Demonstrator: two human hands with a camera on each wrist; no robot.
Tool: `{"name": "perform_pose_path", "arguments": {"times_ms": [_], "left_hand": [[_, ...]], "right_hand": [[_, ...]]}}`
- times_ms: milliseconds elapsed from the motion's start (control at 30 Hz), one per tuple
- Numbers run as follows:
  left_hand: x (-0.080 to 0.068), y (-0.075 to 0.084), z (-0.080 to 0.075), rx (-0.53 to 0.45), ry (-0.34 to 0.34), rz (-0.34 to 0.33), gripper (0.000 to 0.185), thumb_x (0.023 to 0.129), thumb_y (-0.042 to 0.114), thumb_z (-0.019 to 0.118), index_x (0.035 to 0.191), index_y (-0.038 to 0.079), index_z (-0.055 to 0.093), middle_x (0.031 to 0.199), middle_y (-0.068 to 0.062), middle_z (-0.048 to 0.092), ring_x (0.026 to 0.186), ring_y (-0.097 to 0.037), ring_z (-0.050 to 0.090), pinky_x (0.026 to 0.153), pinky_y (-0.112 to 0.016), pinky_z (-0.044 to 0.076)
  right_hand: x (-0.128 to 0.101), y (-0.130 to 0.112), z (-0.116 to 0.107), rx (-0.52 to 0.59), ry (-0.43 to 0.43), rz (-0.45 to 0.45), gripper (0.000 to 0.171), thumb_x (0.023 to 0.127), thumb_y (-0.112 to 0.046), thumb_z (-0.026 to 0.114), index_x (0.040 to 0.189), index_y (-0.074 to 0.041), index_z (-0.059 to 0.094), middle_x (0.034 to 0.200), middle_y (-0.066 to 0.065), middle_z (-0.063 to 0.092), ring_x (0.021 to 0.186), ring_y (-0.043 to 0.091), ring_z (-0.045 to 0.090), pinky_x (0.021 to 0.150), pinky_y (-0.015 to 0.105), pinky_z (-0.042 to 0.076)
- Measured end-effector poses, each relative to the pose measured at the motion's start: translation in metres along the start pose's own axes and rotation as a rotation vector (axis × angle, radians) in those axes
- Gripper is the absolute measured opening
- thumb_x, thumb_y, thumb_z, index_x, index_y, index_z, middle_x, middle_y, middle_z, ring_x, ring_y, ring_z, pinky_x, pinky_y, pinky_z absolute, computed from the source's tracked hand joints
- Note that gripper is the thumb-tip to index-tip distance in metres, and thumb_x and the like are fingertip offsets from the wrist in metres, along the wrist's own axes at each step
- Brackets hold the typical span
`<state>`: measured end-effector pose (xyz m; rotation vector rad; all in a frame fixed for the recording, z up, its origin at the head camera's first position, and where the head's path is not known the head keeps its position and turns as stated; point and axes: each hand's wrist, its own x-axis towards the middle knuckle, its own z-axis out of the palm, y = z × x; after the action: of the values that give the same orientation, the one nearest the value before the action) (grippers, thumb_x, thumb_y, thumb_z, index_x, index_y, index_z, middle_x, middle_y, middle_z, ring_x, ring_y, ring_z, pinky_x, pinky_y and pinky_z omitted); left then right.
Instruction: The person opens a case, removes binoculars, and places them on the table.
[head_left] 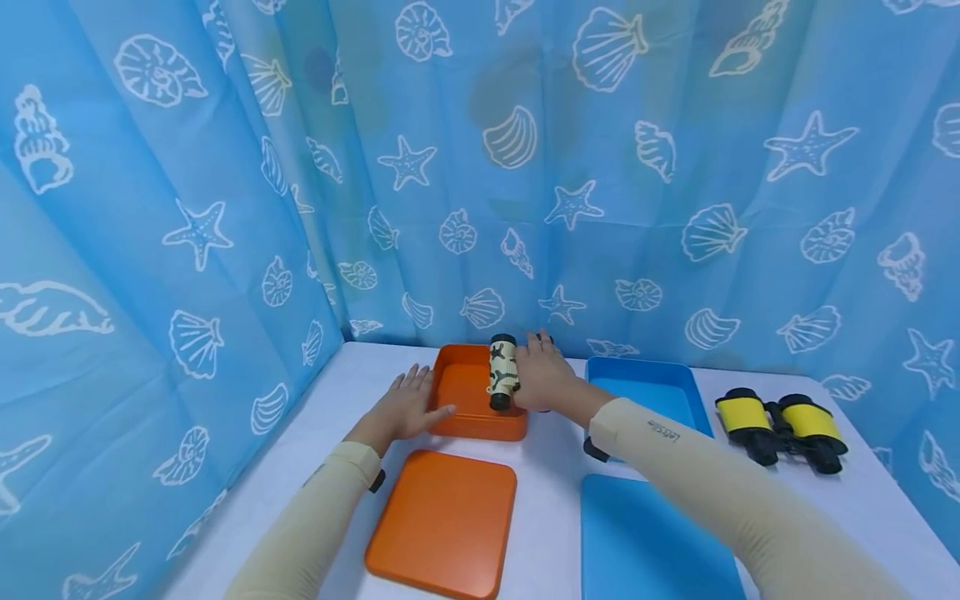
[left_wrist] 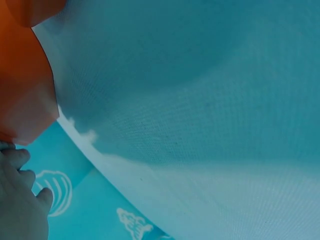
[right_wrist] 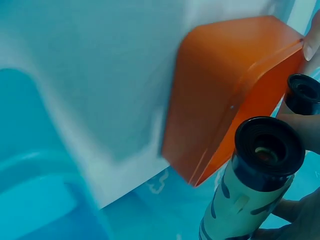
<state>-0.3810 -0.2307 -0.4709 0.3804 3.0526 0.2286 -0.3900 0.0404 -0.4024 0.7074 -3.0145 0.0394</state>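
A camouflage-patterned pair of binoculars [head_left: 502,372] with black ends is over the right part of an orange box [head_left: 480,427]. My right hand [head_left: 545,373] grips it from above, covering much of the far barrel. In the right wrist view the two black eyepieces of the binoculars [right_wrist: 250,205] face the camera, in front of the orange box [right_wrist: 202,100]. At the box's left side is my left hand [head_left: 407,406], fingers extended along the rim and thumb pointing toward the front corner. The left wrist view catches only part of the left hand [left_wrist: 20,200] beneath the orange wall.
An orange lid [head_left: 446,525] lies in front of the orange box. To the right stands a blue box [head_left: 637,387], partly behind my right forearm, with a blue lid [head_left: 645,542] before it. Yellow-and-black binoculars [head_left: 810,421] lie farther right. Shell-patterned curtains [head_left: 450,183] border the table.
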Motion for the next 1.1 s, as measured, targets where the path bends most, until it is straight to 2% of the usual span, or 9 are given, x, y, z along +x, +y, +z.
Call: {"name": "perform_pose_path", "arguments": {"times_ms": [233, 633, 900, 1100], "left_hand": [[-0.006, 0.001, 0.000, -0.016, 0.015, 0.010, 0.102, 0.086, 0.077, 0.040, 0.156, 0.007, 0.016, 0.160, -0.013, 0.019, 0.147, -0.033, 0.007, 0.116, -0.053, 0.006], [-0.008, 0.005, 0.001, -0.032, 0.026, 0.024, 0.101, 0.087, 0.075, 0.041, 0.155, 0.004, 0.018, 0.159, -0.016, 0.019, 0.146, -0.036, 0.008, 0.115, -0.055, 0.006], [-0.010, 0.004, 0.003, -0.044, 0.033, 0.025, 0.100, 0.088, 0.074, 0.042, 0.155, 0.003, 0.018, 0.159, -0.017, 0.019, 0.146, -0.037, 0.008, 0.115, -0.056, 0.006], [-0.007, 0.006, 0.006, -0.045, 0.043, 0.021, 0.102, 0.087, 0.075, 0.043, 0.155, 0.004, 0.017, 0.159, -0.017, 0.020, 0.146, -0.038, 0.008, 0.114, -0.057, 0.007]], "right_hand": [[-0.040, 0.028, -0.009, -0.012, 0.019, -0.022, 0.076, 0.085, -0.034, 0.068, 0.140, 0.008, 0.039, 0.153, 0.032, 0.018, 0.141, 0.049, 0.011, 0.112, 0.055, 0.022], [-0.098, 0.084, -0.005, -0.042, 0.095, -0.026, 0.066, 0.082, -0.031, 0.072, 0.126, 0.011, 0.046, 0.147, 0.037, 0.026, 0.138, 0.052, 0.018, 0.111, 0.057, 0.024], [-0.124, 0.117, -0.012, -0.001, 0.139, 0.012, 0.065, 0.081, -0.028, 0.074, 0.125, 0.012, 0.047, 0.144, 0.038, 0.030, 0.136, 0.054, 0.022, 0.111, 0.058, 0.023], [-0.146, 0.144, -0.014, -0.080, 0.127, 0.030, 0.066, 0.077, -0.027, 0.076, 0.122, 0.014, 0.050, 0.141, 0.039, 0.033, 0.135, 0.054, 0.025, 0.110, 0.059, 0.023]]}}
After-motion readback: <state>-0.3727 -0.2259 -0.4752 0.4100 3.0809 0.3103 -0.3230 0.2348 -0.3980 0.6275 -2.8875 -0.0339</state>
